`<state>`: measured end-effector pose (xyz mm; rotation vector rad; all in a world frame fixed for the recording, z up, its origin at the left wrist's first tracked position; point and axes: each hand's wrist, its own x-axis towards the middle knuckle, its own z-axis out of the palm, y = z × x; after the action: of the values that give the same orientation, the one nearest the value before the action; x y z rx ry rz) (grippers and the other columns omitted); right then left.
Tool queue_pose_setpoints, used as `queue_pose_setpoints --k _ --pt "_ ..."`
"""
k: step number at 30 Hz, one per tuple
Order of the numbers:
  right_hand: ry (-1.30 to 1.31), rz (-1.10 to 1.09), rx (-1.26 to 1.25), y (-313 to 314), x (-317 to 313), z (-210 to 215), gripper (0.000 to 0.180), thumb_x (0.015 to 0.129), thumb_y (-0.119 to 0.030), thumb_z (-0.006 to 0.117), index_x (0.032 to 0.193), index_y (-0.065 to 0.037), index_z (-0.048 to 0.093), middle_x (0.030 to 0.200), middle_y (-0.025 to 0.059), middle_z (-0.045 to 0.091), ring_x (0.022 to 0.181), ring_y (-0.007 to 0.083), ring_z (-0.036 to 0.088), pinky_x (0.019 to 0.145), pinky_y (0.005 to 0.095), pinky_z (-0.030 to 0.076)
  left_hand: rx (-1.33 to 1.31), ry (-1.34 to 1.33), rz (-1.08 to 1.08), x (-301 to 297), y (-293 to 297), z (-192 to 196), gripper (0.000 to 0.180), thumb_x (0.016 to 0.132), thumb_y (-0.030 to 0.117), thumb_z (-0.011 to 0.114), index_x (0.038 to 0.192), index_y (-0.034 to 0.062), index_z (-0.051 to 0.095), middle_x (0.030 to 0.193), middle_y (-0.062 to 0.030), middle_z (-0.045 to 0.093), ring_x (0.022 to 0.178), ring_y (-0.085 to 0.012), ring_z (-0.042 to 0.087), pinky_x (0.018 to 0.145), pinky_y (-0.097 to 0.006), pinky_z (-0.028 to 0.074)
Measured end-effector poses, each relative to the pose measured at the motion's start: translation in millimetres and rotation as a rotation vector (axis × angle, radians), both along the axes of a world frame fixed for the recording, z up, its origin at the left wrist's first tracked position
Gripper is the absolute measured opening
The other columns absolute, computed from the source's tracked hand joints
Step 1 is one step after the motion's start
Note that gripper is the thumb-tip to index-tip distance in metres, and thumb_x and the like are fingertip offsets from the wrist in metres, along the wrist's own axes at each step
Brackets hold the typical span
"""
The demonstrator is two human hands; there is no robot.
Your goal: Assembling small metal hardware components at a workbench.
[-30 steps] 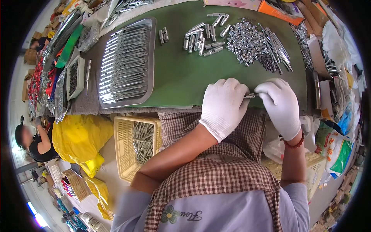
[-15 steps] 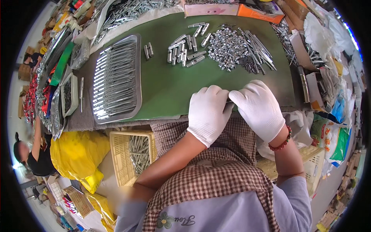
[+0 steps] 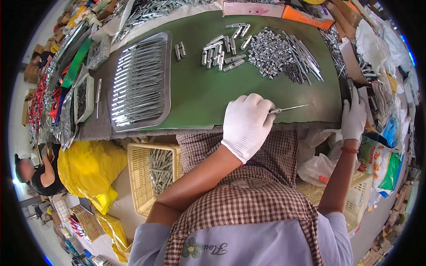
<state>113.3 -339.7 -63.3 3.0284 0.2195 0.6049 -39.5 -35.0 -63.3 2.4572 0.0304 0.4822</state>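
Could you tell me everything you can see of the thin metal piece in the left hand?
The thin metal piece looks silvery and shiny, with a thicker section beside the glove and a slender, straight shaft. The white-gloved left hand grips the thicker end, partly hiding it. The shaft points to the person's right, over the green work surface, near its front edge; whether it touches that surface is unclear.

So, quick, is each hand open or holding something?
Left hand: closed, holding a thin metal rod.
Right hand: at the right edge of the table; cannot tell whether it grips anything.
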Motion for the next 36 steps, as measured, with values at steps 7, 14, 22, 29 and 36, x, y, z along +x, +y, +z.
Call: queue_pose_setpoints --k 7,14,22,29,36 --pt "-0.043 0.445 0.575 70.6 -78.4 23.4 0.056 0.088 -0.003 0.069 0.142 -0.001 0.056 0.129 0.0180 0.063 0.114 0.0326 0.061 0.098 0.0396 0.048 -0.002 -0.028 0.008 -5.3 1.8 -4.2 0.011 0.079 0.015 0.077 0.088 0.0109 0.071 0.088 -0.0067 0.065 0.085 -0.0305 0.064 0.075 -0.045 0.050" --pt "0.208 0.524 0.486 109.0 -135.5 14.5 0.070 0.077 -0.014 0.084 0.143 -0.012 0.058 0.095 0.0154 0.070 0.079 0.0312 0.070 0.070 0.0382 0.055 0.013 -0.068 0.011 -1.2 1.1 -4.7 0.012 0.078 0.015 0.077 0.087 0.0117 0.070 0.088 -0.0061 0.064 0.084 -0.0304 0.063 0.075 -0.044 0.049" --pt "-0.002 0.186 0.538 56.0 -77.6 13.6 0.055 0.095 -0.017 0.069 0.147 -0.010 0.054 0.124 0.0185 0.069 0.104 0.0301 0.070 0.088 0.0377 0.054 0.039 -0.025 -0.010 -0.3 -2.2 -3.1 0.014 0.079 0.017 0.077 0.092 0.0134 0.072 0.089 -0.0052 0.064 0.084 -0.0295 0.063 0.074 -0.044 0.049" --pt "-0.207 0.322 0.142 40.6 -1.4 20.0 0.032 0.097 -0.026 0.064 0.124 -0.009 0.069 0.116 0.0158 0.067 0.103 0.0361 0.064 0.090 0.0453 0.050 0.194 -0.126 -0.051 4.3 -1.7 1.4 0.011 0.077 0.021 0.076 0.085 0.0149 0.070 0.088 -0.0039 0.062 0.082 -0.0274 0.063 0.069 -0.043 0.050" --pt "0.097 0.528 0.203 95.2 100.2 13.4 0.026 0.099 -0.025 0.056 0.108 -0.006 0.071 0.105 0.0195 0.069 0.100 0.0397 0.065 0.089 0.0462 0.051 0.213 0.002 -0.127 3.6 3.8 8.3 0.013 0.073 0.021 0.071 0.081 0.0105 0.067 0.085 -0.0091 0.063 0.083 -0.0304 0.064 0.073 -0.044 0.052"
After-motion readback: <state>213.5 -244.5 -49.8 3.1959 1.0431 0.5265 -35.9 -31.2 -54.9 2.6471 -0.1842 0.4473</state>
